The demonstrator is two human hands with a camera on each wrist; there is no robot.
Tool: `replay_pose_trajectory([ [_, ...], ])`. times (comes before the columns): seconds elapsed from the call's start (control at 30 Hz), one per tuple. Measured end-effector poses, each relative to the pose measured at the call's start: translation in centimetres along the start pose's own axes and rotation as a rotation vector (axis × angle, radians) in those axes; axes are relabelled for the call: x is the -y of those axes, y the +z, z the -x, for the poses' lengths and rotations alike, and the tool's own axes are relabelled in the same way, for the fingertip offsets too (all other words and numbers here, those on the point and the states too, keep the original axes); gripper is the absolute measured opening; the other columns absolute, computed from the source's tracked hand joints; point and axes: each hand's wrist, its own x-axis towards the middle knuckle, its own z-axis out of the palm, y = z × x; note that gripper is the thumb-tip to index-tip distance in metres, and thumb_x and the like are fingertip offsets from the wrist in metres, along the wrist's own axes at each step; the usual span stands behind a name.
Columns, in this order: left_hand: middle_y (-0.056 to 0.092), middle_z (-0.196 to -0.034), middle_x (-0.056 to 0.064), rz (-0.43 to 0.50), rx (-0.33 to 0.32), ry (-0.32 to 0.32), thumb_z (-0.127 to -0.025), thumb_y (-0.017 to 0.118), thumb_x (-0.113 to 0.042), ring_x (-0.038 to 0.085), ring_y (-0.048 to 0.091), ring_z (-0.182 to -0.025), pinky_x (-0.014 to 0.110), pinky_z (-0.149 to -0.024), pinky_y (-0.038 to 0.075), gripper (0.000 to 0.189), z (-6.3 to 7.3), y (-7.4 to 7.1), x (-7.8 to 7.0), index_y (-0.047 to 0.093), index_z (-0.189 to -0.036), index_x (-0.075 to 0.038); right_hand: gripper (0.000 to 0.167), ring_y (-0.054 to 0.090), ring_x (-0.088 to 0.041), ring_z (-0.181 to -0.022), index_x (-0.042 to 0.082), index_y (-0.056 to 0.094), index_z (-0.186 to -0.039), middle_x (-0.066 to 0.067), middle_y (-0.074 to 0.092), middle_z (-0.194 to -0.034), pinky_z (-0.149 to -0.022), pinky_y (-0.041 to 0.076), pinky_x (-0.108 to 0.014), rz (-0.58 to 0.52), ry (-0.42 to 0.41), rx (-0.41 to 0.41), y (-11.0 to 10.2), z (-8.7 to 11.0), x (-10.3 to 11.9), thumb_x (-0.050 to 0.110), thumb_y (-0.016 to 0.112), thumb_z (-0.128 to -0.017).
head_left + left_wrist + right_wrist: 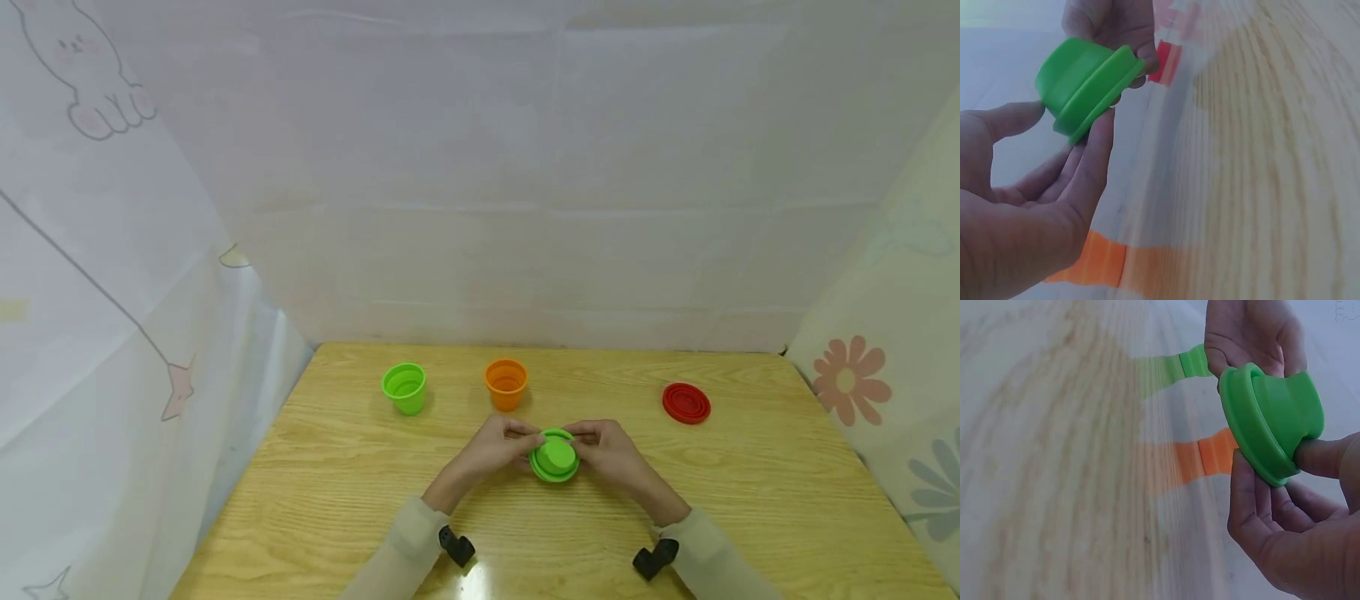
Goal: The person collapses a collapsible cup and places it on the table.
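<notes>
Pale printed sheets (480,167) are hanging on three sides of a light wooden surface (750,500), closing it in; a cartoon rabbit is showing on the left sheet and flowers on the right one.

Near the front middle of the surface, both hands are holding a green collapsible cup (555,457) between them, lifted off the wood and turned so that its flat base is facing the head camera. The left hand (498,446) is gripping it from the left: in the left wrist view its fingers (1094,156) are curling under the wide rim while the thumb is resting against the narrower base. The right hand (611,450) is gripping it from the right: in the right wrist view its fingers (1247,487) are pressing on the rim and the thumb is lying along the stepped wall. The cup (1272,419) is looking partly folded, with a thick rim ring and a shorter stepped body.

Farther back on the surface, a light green cup (405,387) is standing upright on the left, and an orange cup (506,383) is standing upright just behind the hands. A red cup (686,403), collapsed into a flat disc, is lying well apart on the right. Both forearms are wearing pale sleeves, each with a small black camera mount at the wrist.
</notes>
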Motion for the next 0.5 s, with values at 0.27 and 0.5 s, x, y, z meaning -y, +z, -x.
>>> replay_pose_trajectory([
  [0.27,0.076,-0.120,0.025,0.028,-0.003,0.005,-0.102,0.067,-0.012,0.015,0.076,-0.088,0.044,-0.084,0.068,0.035,0.01,-0.16,0.20,0.068,-0.130,0.009,0.030,0.071,-0.021,-0.118,-0.002,0.070,-0.132,-0.021,0.073,-0.130,-0.092,0.062,-0.021,0.077,-0.057,0.000,0.39,-0.71,-0.04,0.013,0.060,-0.108],
  [0.5,0.078,-0.113,0.020,-0.028,-0.090,0.014,-0.098,0.067,-0.008,0.013,0.074,-0.086,0.039,-0.076,0.068,0.032,-0.05,0.01,0.27,0.071,-0.127,0.005,0.034,0.070,-0.022,-0.118,-0.004,0.067,-0.135,-0.023,0.070,-0.134,-0.089,0.063,-0.024,0.053,-0.008,0.016,0.48,-0.74,0.46,0.014,0.056,-0.109],
])
